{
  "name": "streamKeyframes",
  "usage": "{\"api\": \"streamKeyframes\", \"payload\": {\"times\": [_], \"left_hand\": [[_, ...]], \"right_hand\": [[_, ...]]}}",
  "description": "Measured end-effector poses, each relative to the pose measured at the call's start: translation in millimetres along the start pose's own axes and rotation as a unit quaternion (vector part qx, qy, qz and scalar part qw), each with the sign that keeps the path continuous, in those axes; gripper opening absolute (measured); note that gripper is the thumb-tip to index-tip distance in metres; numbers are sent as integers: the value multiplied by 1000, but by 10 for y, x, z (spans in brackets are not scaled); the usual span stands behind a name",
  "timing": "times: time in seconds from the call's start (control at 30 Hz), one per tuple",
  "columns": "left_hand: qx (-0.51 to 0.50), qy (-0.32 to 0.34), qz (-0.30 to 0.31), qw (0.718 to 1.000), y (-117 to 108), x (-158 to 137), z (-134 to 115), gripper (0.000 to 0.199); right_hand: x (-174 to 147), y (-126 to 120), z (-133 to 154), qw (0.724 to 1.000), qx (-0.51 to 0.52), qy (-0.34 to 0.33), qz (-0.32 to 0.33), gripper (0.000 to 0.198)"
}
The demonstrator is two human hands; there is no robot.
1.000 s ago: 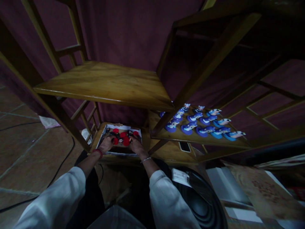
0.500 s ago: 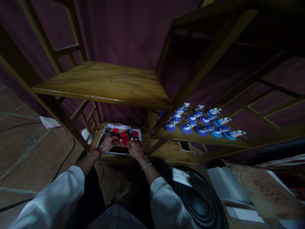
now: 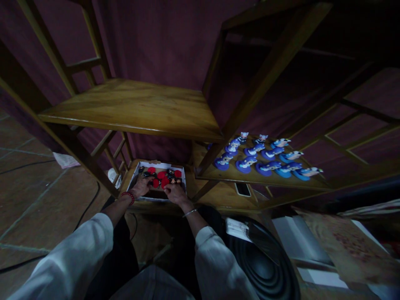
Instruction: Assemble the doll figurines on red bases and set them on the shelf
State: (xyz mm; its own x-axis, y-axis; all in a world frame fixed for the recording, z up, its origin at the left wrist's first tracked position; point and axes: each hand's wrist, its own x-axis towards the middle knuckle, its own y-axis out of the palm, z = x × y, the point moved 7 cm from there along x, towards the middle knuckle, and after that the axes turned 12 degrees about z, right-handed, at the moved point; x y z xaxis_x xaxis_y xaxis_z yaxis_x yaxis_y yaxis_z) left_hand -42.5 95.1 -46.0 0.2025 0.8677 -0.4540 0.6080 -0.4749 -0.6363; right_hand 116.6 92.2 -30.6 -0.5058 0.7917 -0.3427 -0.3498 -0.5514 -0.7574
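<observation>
A shallow white cardboard box (image 3: 185, 181) on the low shelf holds several small black figurines with round red bases. My left hand (image 3: 142, 186), with a red bead bracelet at the wrist, reaches over its left front side. Its fingers are closed at a red-based figurine (image 3: 156, 183) in the middle of the box. My right hand (image 3: 175, 193), wearing a silver bangle, comes over the front right edge. Its thumb and fingers are pinched at another figurine's red base (image 3: 165, 183). Dim light and the fingers partly hide both contacts.
A wooden shelf board (image 3: 134, 106) overhangs the box. Several blue and purple figurines (image 3: 268, 167) stand on the shelf to the right, above a phone (image 3: 243, 189). A black ridged stool (image 3: 262, 266) carries a clear-and-white package (image 3: 238, 230). Flattened cardboard (image 3: 346, 246) lies at right.
The figurine between my hands has turned, and its red base now shows more fully. My right hand has shifted slightly left. The box stays in place.
</observation>
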Motion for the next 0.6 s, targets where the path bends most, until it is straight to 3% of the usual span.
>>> {"api": "streamKeyframes", "payload": {"times": [0.23,0.43,0.6], "left_hand": [[-3,-14,0,1000,35,129,137,55],[86,0,13,996,44,170,-13,59],[104,-4,12,995,90,192,-111,53]], "right_hand": [[86,93,-54,999,19,-20,30,23],[117,116,-62,998,35,-26,45,23],[90,79,-16,998,12,-36,50,23]]}}
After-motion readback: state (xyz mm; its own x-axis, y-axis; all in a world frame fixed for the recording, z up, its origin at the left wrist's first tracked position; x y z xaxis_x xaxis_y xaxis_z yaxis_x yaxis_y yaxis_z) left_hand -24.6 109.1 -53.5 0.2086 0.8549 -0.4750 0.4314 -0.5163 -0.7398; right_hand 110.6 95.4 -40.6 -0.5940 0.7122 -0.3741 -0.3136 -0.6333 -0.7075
